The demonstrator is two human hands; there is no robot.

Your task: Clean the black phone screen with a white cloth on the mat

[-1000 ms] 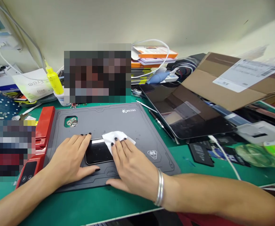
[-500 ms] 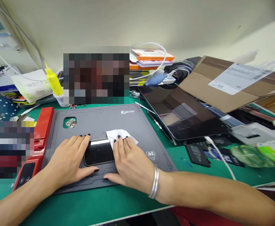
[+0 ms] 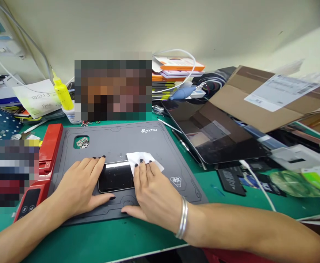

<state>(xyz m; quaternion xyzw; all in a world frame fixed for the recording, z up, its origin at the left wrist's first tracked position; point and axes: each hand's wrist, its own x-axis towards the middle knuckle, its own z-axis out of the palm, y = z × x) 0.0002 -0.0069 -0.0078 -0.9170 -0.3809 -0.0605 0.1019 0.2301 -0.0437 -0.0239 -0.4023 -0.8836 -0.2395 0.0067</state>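
Note:
A smartphone (image 3: 115, 179) with a black glass screen lies flat on a grey work mat (image 3: 116, 142). My left hand (image 3: 80, 182) steadies its left end, fingers at the far corner and thumb by the near edge. Under the fingertips of my right hand (image 3: 154, 191) is a white wipe (image 3: 139, 157), pressed on the right end of the screen. That hand's thumb sticks out to the left over the mat. The phone's right end is hidden beneath the hand and wipe. Small specks show on the glass.
A red device (image 3: 52, 146) borders the mat's left side. Small metal parts (image 3: 82, 142) lie in the mat's cut-out. Behind stands a yellow bottle (image 3: 63, 93). To the right are a tablet (image 3: 214, 135), a tweezer-like tool (image 3: 186, 144), a cardboard box (image 3: 231, 95) and a white cable (image 3: 258, 182).
My right hand and the wipe have slid slightly to the right along the screen, baring a little more glass. The left hand and phone stay in place.

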